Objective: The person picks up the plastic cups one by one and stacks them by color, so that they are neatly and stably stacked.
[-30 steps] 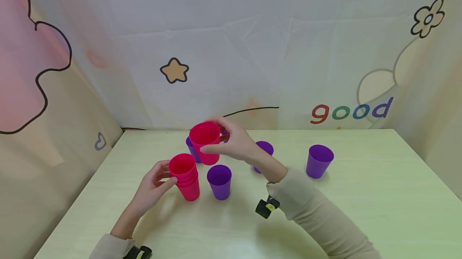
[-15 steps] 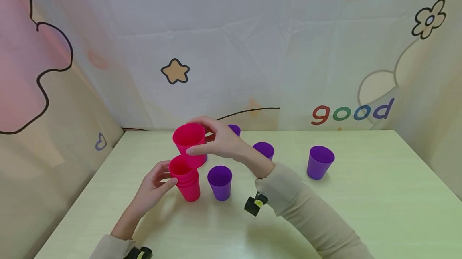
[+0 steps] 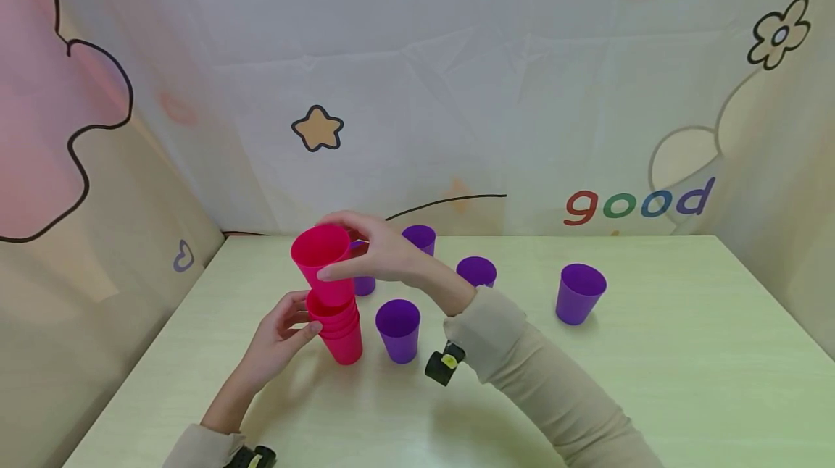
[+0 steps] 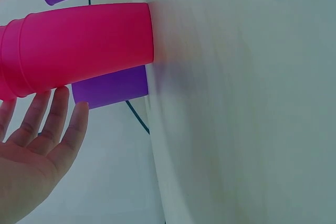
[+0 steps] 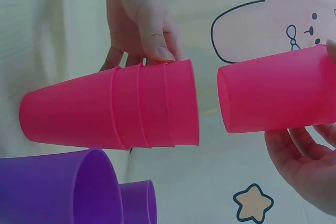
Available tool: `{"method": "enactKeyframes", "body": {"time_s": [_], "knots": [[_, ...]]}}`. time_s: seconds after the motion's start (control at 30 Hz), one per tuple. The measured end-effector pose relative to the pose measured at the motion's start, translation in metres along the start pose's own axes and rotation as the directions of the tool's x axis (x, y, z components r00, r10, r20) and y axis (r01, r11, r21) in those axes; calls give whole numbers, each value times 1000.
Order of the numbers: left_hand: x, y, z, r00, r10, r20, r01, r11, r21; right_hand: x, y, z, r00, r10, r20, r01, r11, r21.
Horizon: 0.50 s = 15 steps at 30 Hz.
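Observation:
My left hand (image 3: 280,330) steadies an upright stack of pinkish-red plastic cups (image 3: 343,347), thumb in front and fingers behind near the rims. Over that stack, my right hand (image 3: 381,249) grips one more red cup (image 3: 320,245) between thumb and fingers, its mouth facing up. The right wrist view shows a gap between the base of the held cup (image 5: 273,90) and the top rim of the stack (image 5: 68,114). Just right of the stack stands a purple cup (image 3: 399,341), mouth up.
Further purple cups stand on the pale table (image 3: 652,381): one at the back (image 3: 419,237), one partly behind the right arm (image 3: 476,271), one at the right (image 3: 579,298). Another purple cup (image 3: 364,285) is mostly hidden by the right hand. A printed curtain (image 3: 404,91) rises behind.
My right hand has carried its red cup leftward until it is over the stack, uncovering purple cups behind. The left hand and the stack have stayed in place.

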<state>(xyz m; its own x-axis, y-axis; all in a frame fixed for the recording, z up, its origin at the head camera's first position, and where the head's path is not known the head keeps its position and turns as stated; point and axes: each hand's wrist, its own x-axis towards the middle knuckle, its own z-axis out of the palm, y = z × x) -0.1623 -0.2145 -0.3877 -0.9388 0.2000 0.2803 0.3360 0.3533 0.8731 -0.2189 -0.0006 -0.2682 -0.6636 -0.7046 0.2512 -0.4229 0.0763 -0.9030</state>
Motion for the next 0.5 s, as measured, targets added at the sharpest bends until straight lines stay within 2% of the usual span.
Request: {"method": "enactKeyframes", "body": {"time_s": [0.3,0.5], "knots": [[0,0,0,1000,1,-1,-1,1000,13,3,12,7,999,26,21,-26,999,32],[0,-1,0,1000,10,-3,-10,1000,20,5,21,11,999,27,20,-27,1000,15]]}}
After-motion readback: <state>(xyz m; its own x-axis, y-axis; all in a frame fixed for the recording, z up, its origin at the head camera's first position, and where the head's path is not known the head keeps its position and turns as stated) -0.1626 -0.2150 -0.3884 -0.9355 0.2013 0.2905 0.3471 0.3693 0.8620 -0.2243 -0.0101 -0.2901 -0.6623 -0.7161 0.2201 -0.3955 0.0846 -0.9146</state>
